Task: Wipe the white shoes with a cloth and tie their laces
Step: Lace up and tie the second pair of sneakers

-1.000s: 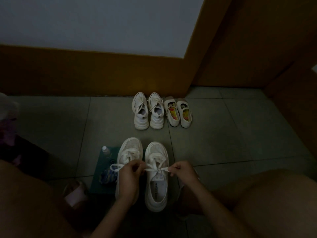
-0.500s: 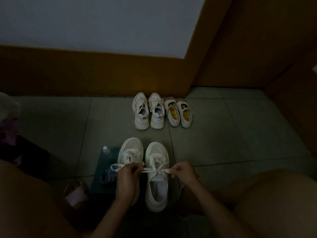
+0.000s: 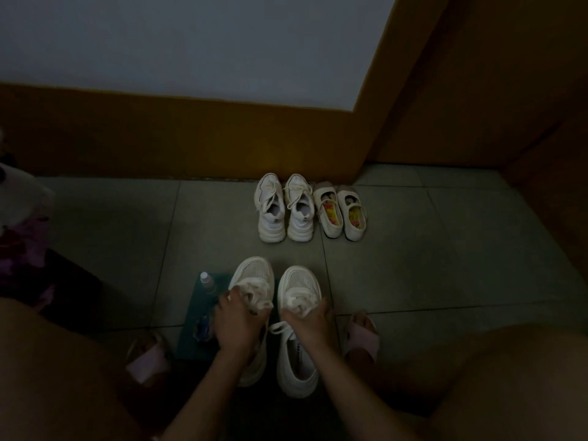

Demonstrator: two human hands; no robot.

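Two white lace-up shoes stand side by side on the floor tiles in front of me, toes pointing away. My left hand (image 3: 235,318) lies over the left shoe (image 3: 254,273), its fingers curled into the laces at the shoe's middle. My right hand (image 3: 313,319) grips the right shoe (image 3: 299,283) at its lace area, with the thumb on the near side. A loose lace loop (image 3: 280,327) of the right shoe hangs between my hands. A teal cloth or mat (image 3: 191,332) lies flat to the left of the shoes.
A small spray bottle (image 3: 206,281) and a crumpled blue item (image 3: 202,329) sit on the teal cloth. By the brown baseboard stand another white sneaker pair (image 3: 283,214) and beige strap flats (image 3: 340,214). My feet in pink slippers (image 3: 362,337) flank the shoes. A door frame rises at right.
Both hands let go of the lace ends they were pulling apart on the right shoe. The left hand moved onto the left shoe and the right hand now grips the right shoe.
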